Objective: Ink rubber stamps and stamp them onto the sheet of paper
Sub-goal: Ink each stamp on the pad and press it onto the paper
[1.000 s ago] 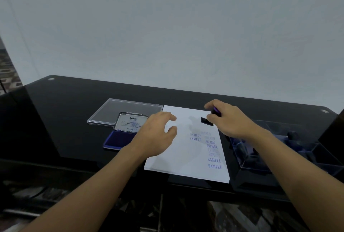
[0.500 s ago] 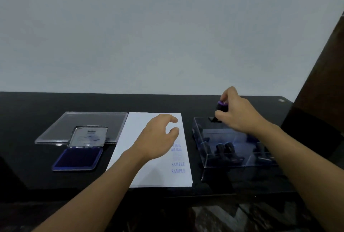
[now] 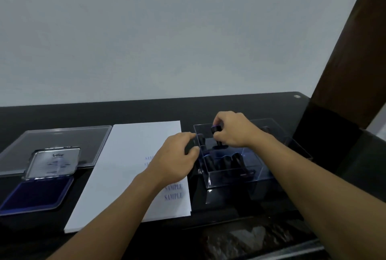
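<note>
Black glossy table point(image 3: 125, 111), pale wall behind. Right hand point(image 3: 234, 132) is over the far-left part of a clear box point(image 3: 234, 181), fingers curled down around a stamp point(image 3: 216, 128). Only the stamp's purple-edged top and a bit of dark stem below the fingers show; its printing face is hidden. Inside the box stand other dark stamps point(image 3: 226, 160), three or so near the front, blurred through the plastic, count uncertain. The box's right end is lost in reflections and behind the right forearm. Left hand point(image 3: 175, 159) hovers at the right edge of the sheet of paper point(image 3: 125, 165), beside the box's left wall, fingers curled. A dark patch sits between forefinger and thumb; cannot tell whether that is a held stamp or just table seen through the gap. The paper lies flat between ink pad and box. Two blue SAMPLE prints point(image 3: 173, 192) are readable near its near-right corner; further prints above them are mostly covered by the left hand and wrist. Ink pad point(image 3: 35, 194) at left is open with its blue surface exposed, its near-left corner cut off by the frame edge, and its silver lid point(image 3: 54, 162) tipped back. Behind it lies a flat clear cover point(image 3: 62, 136).
</note>
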The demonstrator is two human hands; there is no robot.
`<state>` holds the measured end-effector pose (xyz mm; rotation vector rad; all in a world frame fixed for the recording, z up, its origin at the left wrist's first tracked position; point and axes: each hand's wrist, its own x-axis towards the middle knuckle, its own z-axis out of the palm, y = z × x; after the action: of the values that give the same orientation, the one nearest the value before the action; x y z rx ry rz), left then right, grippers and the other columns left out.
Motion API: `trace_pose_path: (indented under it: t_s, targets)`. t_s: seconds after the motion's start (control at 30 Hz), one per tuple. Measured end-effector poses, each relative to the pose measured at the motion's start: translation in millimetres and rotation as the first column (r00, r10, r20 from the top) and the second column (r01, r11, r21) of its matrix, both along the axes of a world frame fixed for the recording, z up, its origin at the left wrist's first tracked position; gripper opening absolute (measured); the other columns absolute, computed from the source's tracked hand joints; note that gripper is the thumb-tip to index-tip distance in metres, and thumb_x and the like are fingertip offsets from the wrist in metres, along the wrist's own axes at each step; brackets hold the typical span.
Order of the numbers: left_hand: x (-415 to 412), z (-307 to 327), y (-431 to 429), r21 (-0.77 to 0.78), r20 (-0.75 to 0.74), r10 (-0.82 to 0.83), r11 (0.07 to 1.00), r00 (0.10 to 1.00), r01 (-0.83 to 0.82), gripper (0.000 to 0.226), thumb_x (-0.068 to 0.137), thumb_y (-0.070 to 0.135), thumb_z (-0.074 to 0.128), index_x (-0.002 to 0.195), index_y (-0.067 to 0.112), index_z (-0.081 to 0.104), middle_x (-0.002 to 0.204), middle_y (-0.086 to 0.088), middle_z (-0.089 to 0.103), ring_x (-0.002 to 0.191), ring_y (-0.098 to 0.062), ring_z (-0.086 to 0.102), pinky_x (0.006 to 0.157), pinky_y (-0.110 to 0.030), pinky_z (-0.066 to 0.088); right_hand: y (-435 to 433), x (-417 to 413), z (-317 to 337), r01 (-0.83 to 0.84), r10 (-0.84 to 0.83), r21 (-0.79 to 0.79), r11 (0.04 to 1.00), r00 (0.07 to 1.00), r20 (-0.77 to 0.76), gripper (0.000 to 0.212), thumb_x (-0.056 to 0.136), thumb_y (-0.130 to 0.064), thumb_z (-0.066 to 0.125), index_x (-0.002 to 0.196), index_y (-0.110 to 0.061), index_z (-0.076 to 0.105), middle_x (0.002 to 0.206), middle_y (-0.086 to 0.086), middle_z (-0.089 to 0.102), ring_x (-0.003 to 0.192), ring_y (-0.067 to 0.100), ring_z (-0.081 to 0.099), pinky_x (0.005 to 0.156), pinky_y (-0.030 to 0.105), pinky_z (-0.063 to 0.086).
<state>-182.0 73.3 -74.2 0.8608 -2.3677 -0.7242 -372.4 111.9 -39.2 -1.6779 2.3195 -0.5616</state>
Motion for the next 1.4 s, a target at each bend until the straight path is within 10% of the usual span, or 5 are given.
trace_pose_path:
  t_s: [0.43,0.67,0.9,1.4]
  targets:
    - [0.2,-8.0,-1.3,-0.026,0.011,-0.030,0.999,0.999,0.030,0.025,0.097,0.026,0.050,0.120,0.021,0.060,0.119,0.006,0.061,0.082,0.007,0.044,0.069,0.007,0.031,-15.9,2.0,-6.6,0.082,-0.072,0.147,0.986,0.995,-0.073,0.016,0.084,-0.020,0.072,0.092,-0.007,0.066,0.083,0.011,0.070,0.081,0.027,0.071,0.078,0.044,0.062]
    - [3.0,-6.2,-0.6,-0.038,0.054,0.024,0.999,0.998,-0.022,0.034,0.099,0.030,0.048,0.132,0.023,0.052,0.133,0.008,0.054,0.104,0.005,0.034,0.088,-0.015,0.028,-13.3,5.6,-7.6,0.109,-0.101,0.115,0.987,0.992,-0.070,0.017,0.087,-0.023,0.070,0.092,-0.008,0.065,0.088,0.010,0.068,0.080,0.026,0.068,0.078,0.044,0.061]
    - [-7.5,6.7,-3.9,-0.054,-0.029,0.100,0.993,0.995,-0.102,0.027,0.098,0.028,0.046,0.122,0.024,0.057,0.119,0.013,0.057,0.095,0.002,0.042,0.069,-0.004,0.029,11.8,-14.6,13.1,0.101,-0.099,-0.077,0.992,0.995,0.024,0.008,0.092,-0.019,0.058,0.088,-0.018,0.065,0.097,0.003,0.069,0.086,0.017,0.064,0.073,0.030,0.051]
    - [-94.6,10.4,0.2,-0.096,0.131,-0.019,0.995,0.991,0.032,0.048,0.090,0.036,0.046,0.134,0.018,0.051,0.136,0.004,0.053,0.129,-0.018,0.042,0.109,-0.047,0.032,44.8,-87.0,4.2,0.315,-0.291,0.106,0.943,0.937,-0.191,0.019,0.090,-0.027,0.057,0.101,-0.013,0.067,0.091,0.006,0.068,0.077,0.024,0.067,0.076,0.043,0.061]
